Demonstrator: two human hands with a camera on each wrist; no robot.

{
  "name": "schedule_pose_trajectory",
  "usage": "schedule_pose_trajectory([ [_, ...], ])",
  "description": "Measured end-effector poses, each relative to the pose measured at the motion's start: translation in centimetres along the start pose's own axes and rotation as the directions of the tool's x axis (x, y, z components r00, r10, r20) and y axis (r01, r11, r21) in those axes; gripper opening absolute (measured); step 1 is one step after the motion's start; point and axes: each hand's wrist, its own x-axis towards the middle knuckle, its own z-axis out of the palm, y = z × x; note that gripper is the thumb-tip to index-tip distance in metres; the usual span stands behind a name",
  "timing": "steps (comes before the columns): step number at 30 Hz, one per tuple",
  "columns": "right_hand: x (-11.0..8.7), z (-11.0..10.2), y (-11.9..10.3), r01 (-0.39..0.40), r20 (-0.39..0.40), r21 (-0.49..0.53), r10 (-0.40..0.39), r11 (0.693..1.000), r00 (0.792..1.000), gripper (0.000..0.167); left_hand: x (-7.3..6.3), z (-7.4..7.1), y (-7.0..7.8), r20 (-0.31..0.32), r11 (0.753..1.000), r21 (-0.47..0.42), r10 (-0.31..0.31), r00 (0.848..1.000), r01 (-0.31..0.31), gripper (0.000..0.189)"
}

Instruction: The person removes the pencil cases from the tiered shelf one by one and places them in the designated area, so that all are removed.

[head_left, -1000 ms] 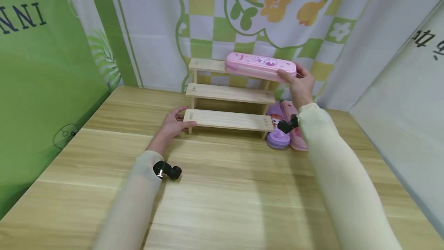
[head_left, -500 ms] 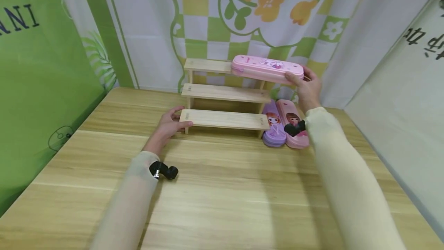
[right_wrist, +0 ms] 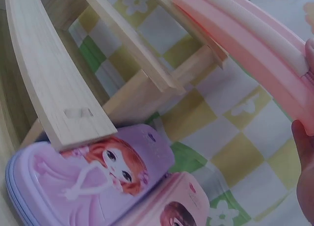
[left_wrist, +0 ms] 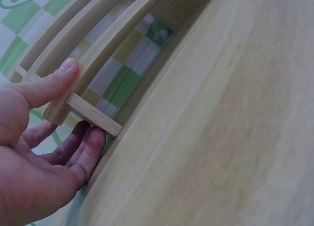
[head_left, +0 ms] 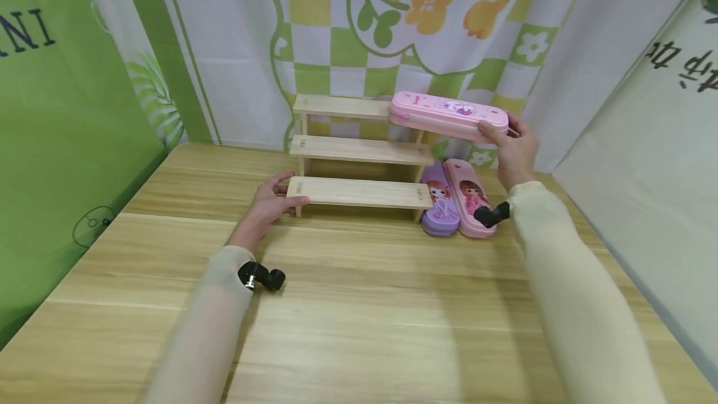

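A three-step wooden shelf (head_left: 359, 191) stands at the back of the table. My left hand (head_left: 268, 206) grips the left end of its lowest step; the left wrist view shows the thumb (left_wrist: 67, 71) on top and fingers curled by the leg. My right hand (head_left: 515, 149) holds a pink pencil case (head_left: 449, 118) by its right end. The case's left end overlaps the right part of the top step, and the rest juts out past the shelf. Below it, a purple pencil case (head_left: 442, 207) and a second pink pencil case (head_left: 471, 195) lie beside the shelf.
The wooden table (head_left: 348, 304) extends in front of the shelf. A checked, flowered curtain (head_left: 314, 36) hangs close behind. A green panel (head_left: 67, 111) borders the left, and a white panel with dark lettering (head_left: 645, 129) the right.
My right hand has moved the pink pencil case to the right along the top step, so more of that step shows. The left hand keeps its grip on the shelf.
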Motion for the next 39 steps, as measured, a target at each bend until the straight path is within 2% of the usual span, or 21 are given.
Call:
schedule_pose_trajectory([
  [12,0.2,-3.1,-0.3,-0.003,-0.031,0.13,0.007,0.992,1.0,0.069,-0.1,-0.1,0.1,0.007,1.0,0.015,0.003,1.0,-0.003,0.084],
  [19,0.2,-5.5,-0.4,-0.025,-0.072,0.247,0.044,0.969,0.996,0.072,0.0,-0.1,0.1,0.008,1.0,0.006,0.006,1.0,-0.006,0.084],
  [25,0.1,-7.1,-0.4,-0.013,-0.104,0.278,0.043,0.96,0.994,0.068,-0.1,-0.1,0.1,0.012,1.0,0.008,0.007,1.0,-0.007,0.084],
  [32,-0.1,-8.8,0.0,-0.011,-0.142,0.254,0.049,0.967,0.989,0.064,-0.1,-0.1,0.0,0.008,1.0,0.003,0.006,1.0,-0.006,0.083],
  [39,-0.1,-10.3,0.6,-0.032,-0.188,0.294,0.09,0.955,0.978,0.069,-0.3,0.0,0.1,0.021,1.0,0.01,0.013,1.0,-0.013,0.083],
])
